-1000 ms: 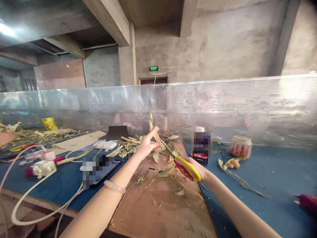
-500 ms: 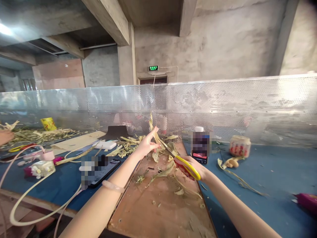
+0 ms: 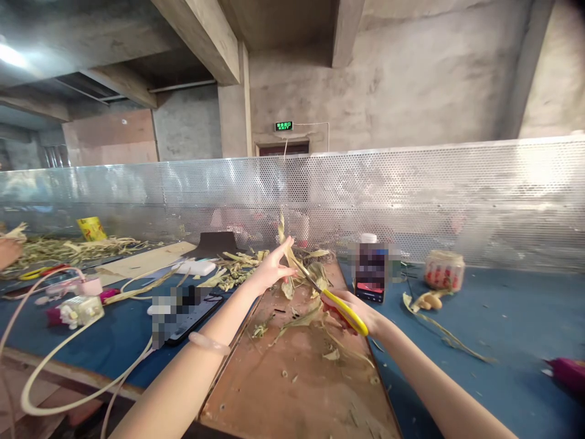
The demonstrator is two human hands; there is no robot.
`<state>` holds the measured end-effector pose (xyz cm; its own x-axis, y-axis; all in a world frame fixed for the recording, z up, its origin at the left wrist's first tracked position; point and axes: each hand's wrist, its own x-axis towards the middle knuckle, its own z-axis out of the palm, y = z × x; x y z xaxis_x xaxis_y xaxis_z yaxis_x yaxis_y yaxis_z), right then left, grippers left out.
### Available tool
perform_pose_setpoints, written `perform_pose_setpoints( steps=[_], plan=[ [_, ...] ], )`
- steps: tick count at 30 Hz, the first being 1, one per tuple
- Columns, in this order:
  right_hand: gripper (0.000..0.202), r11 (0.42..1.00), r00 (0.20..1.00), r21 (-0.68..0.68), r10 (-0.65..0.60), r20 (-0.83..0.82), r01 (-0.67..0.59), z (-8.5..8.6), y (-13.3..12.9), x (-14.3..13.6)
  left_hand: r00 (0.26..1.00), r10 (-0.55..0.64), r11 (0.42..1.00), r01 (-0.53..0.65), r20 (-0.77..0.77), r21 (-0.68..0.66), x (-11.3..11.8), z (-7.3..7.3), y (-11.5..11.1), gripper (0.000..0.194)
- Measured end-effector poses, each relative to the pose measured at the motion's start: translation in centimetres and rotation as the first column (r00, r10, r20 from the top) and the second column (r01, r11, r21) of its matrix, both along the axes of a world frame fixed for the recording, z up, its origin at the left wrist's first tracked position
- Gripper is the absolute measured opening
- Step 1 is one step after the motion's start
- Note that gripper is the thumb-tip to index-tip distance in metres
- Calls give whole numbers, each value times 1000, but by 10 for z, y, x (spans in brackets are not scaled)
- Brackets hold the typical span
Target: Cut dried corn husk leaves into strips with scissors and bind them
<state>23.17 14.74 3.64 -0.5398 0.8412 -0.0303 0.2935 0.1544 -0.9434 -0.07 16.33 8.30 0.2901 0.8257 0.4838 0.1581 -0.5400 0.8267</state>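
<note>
Two hands trim mid-frame: left hand [image 3: 274, 268] pinches a dried leaf [image 3: 292, 262], right hand [image 3: 351, 311] grips yellow scissors [image 3: 340, 308]; closing the blades likely comes next.

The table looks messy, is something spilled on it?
Yes. Dry husk scraps lie strewn over the brown board, beneath the left hand holding a husk strip and the right hand gripping yellow-handled scissors. One loose strip trails across the blue table.

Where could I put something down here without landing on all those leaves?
The blue tabletop right of the jar is mostly bare, as is the near brown board. Around the hands, scissors and husk pile it's crowded; left has cables and a phone.
</note>
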Motion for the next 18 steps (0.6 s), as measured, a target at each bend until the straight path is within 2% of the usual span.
perform_pose_setpoints(
  steps=[10, 18],
  plan=[
    [43, 1000, 999, -12, 4, 42, -4, 3, -3, 1, 999, -22, 998, 23, 27, -50, 2, 2, 0, 92],
    [41, 999, 999, 34, 10, 32, -11, -1, -4, -3, 997, -43, 994, 49, 62, -99, 0, 0, 0, 93]
  ],
)
